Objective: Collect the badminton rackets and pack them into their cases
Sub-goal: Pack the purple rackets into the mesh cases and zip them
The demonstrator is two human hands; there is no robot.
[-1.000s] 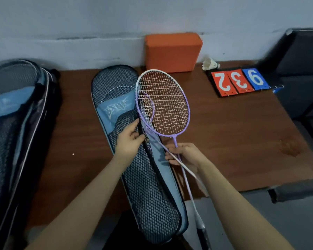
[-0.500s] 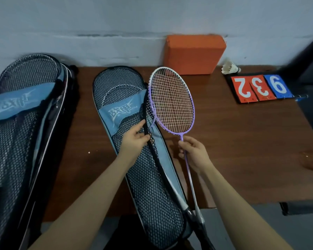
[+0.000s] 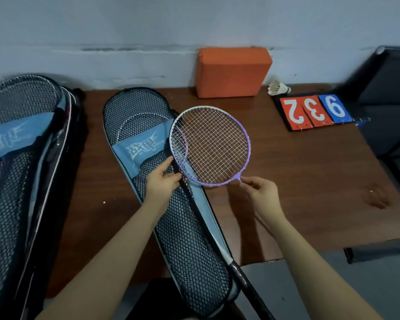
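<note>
A badminton racket [image 3: 210,145] with a purple and white frame hovers over the brown table [image 3: 310,181], its head overlapping the right edge of a mesh racket case [image 3: 189,239]. My right hand [image 3: 261,192] pinches it at the throat; its shaft is hidden behind that hand. With my left hand [image 3: 164,181] I grip the case's open zip edge just left of the racket head. Another racket lies inside this case, with its white shaft and black handle [image 3: 243,278] sticking out at the near end. A second, larger case [image 3: 21,158] lies at the far left.
An orange foam block [image 3: 232,72] stands against the wall behind the racket. A shuttlecock [image 3: 278,88] and flip score cards [image 3: 314,112] lie at the back right. A dark chair [image 3: 390,100] stands to the right, and the table's near edge runs under my right forearm.
The racket head has swung right and down, lying flatter over the table. My right hand has slid up the shaft to the throat. My left hand stays on the case edge.
</note>
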